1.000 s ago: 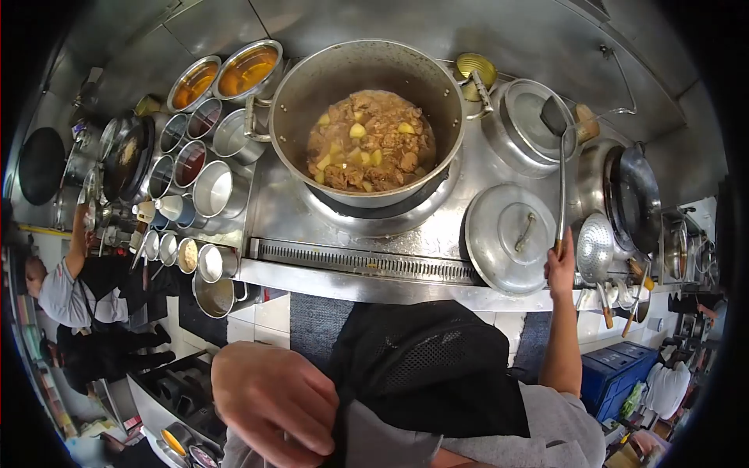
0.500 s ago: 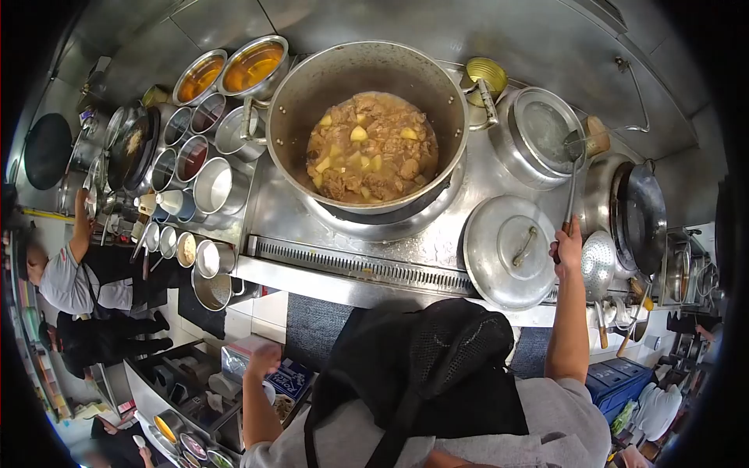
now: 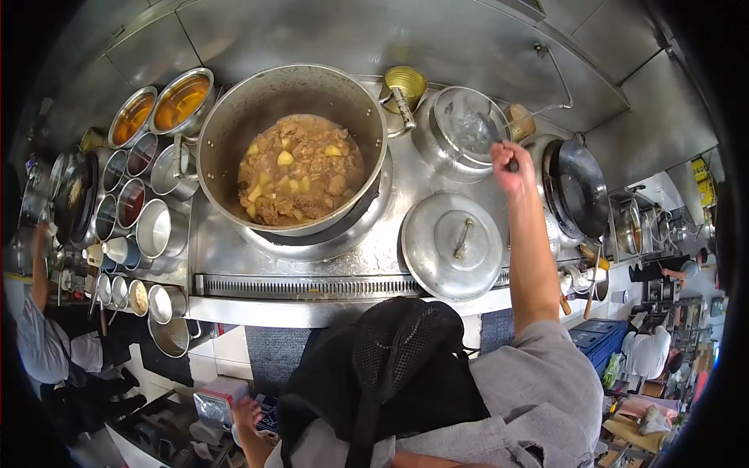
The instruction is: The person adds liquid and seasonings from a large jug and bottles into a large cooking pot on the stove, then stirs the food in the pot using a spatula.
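My right hand [image 3: 512,168] grips the dark handle of a ladle, held over the metal pot of clear liquid [image 3: 470,125]; the ladle's bowl is hard to make out there. Low at the left, beside a clear-lidded box [image 3: 218,404], my left hand [image 3: 246,413] has its fingers apart and holds nothing. A large pot [image 3: 211,168] of brown stew with meat and yellow chunks [image 3: 300,168] stands on the stove. Between that pot and my right arm lies a round metal lid [image 3: 421,249].
Seasoning containers [image 3: 156,228] and two bowls of orange liquid [image 3: 181,101] line the left. A yellow can [image 3: 405,82] stands behind. Dark woks [image 3: 581,187] are at the right. A co-worker [image 3: 43,343] is at far left; another person [image 3: 647,352] is at lower right.
The view has shifted, so the stove things sit further left. My right hand has moved up toward the liquid pot with the ladle. My left hand's fingers now show spread.
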Tool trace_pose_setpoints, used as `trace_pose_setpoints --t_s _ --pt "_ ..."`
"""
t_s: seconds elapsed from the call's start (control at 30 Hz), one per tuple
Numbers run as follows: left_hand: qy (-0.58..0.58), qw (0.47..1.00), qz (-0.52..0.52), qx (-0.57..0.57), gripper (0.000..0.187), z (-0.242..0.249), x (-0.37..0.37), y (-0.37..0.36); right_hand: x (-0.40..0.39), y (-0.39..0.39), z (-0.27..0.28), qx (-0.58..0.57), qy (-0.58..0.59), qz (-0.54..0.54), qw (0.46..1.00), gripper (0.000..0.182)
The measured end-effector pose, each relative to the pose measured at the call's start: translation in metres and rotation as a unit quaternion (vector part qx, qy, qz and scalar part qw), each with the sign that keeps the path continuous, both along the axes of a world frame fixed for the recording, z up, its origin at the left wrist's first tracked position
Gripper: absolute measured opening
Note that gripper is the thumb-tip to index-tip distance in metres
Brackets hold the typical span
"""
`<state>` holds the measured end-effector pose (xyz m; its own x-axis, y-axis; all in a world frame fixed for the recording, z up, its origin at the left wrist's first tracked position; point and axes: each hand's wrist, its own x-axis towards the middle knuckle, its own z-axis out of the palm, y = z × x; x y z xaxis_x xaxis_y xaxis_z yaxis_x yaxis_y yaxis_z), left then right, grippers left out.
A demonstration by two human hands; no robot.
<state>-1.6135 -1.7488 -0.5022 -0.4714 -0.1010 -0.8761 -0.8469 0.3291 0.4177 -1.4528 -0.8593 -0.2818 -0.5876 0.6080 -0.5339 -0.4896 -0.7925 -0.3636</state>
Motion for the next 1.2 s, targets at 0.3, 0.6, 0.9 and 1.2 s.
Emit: trace_pose_setpoints --t_s 0.3,0.6,0.9,1.2 --pt "0.057 0.997 -0.036 -0.035 0.028 -0.001 -0.023 -0.004 -0.023 -0.024 -0.014 0.407 -0.339 -0.067 0.845 0.033" --pt "-0.058 0.994 -0.068 -0.069 0.025 -0.035 0.048 -0.048 0.024 -0.089 -0.088 0.369 -0.468 0.024 0.803 0.049" --pt "0.052 0.996 -0.054 -0.056 0.03 0.006 -0.032 0.011 -0.022 0.003 -0.006 0.032 0.127 -0.011 0.991 0.012" --pt "0.059 0.994 -0.075 -0.055 0.032 0.01 -0.016 -0.003 -0.045 -0.002 -0.005 0.438 -0.253 -0.124 0.854 0.021"
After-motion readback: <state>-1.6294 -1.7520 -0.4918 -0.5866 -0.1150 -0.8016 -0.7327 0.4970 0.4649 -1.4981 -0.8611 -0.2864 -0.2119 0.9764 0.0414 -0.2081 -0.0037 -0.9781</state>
